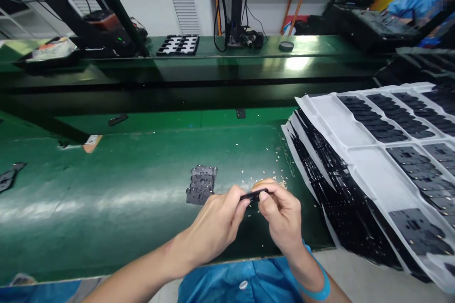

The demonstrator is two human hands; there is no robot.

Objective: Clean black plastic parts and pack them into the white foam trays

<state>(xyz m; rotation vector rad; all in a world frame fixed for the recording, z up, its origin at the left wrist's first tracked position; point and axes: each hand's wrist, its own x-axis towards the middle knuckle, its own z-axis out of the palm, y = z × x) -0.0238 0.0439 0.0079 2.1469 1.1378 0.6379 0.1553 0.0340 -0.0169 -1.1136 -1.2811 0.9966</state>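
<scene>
Above the front part of the green work surface (142, 161), both hands grip a thin black plastic part (253, 195), seen nearly edge-on. My left hand (222, 213) pinches its left end between thumb and fingers. At its right end, my right hand (280, 210) is closed, the thumb pressed on it and a fingertip behind. A short overlapping row of similar black parts (201, 184) lies just beyond my left hand. Tiny pale pieces (277, 181) are scattered beyond and around my right hand.
On the right stands a tall stack of white trays (368, 161) with black parts in their compartments. A single black part (241, 113) lies farther back, another part (118, 120) to its left. A raised shelf (213, 68) crosses behind, carrying a tray of pale pieces (178, 44).
</scene>
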